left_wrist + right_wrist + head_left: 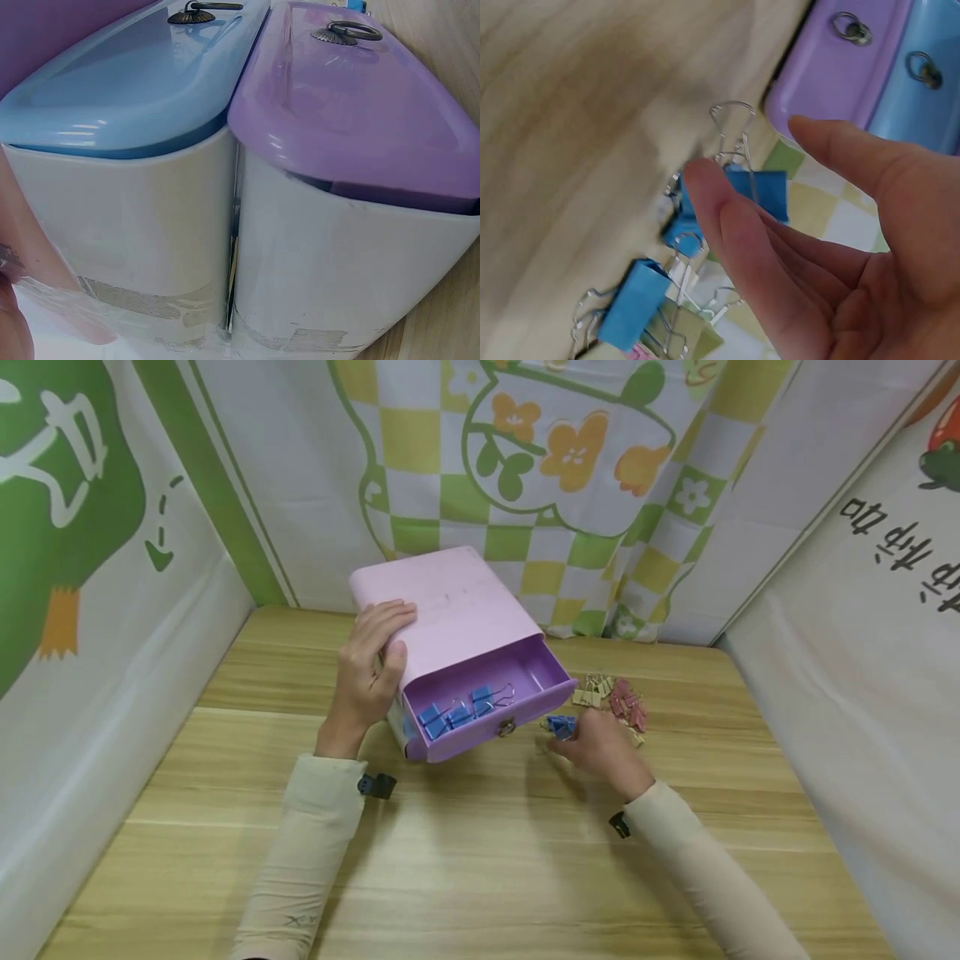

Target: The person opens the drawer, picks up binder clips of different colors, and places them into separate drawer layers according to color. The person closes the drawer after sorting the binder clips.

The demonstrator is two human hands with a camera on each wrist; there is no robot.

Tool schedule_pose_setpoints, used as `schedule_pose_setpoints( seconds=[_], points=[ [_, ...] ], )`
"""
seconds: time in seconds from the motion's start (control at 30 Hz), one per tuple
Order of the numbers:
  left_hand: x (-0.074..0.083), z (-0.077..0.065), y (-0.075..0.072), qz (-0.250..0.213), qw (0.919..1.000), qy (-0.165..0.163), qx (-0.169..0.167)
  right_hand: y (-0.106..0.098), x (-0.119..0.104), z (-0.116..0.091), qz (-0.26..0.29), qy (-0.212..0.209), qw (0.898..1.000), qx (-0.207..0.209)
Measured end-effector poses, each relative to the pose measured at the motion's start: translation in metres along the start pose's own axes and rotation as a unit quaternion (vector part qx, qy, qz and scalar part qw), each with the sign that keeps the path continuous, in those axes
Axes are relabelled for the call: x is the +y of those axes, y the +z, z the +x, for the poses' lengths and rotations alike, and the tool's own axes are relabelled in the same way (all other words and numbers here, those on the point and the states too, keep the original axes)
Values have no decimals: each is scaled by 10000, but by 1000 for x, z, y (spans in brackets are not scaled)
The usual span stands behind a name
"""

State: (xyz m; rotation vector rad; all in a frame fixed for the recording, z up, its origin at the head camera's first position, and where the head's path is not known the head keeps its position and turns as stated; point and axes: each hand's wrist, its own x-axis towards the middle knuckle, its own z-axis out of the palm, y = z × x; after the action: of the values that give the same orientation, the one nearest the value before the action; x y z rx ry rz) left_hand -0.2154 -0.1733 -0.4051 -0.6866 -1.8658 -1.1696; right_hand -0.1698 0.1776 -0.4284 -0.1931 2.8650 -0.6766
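— Up close?
— Resting loosely on the pink box (453, 602) with left hand (366, 668); by loose blue clips (561, 725) with right hand (600, 747), thumb wide.
— Progress?
— Seemingly partway: more blue clips (432, 721) in the purple drawer (457, 744); outside, loose ones, yellow clips (588, 697), pink clips (626, 703) left.

Wood-grain table (465, 868) — checkered curtain (555, 485) behind

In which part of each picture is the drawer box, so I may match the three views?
Head: drawer box in the middle, its purple drawer open.
Left wrist: it fills most of the picture, seen closely.
Right wrist: top right corner, only two drawer fronts showing.
Shared landmark: the wooden table.
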Motion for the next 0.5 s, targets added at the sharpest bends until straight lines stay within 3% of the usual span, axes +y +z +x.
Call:
schedule_pose_setpoints(
  seconds=[0.23,0.5],
  points=[
    [-1,0,0,-2,10000,-11,21,12,-5,8,-178,240,9995,131],
    [-1,0,1,-39,10000,-7,25,17,-8,12,-767,401,9958,316]
  ],
)
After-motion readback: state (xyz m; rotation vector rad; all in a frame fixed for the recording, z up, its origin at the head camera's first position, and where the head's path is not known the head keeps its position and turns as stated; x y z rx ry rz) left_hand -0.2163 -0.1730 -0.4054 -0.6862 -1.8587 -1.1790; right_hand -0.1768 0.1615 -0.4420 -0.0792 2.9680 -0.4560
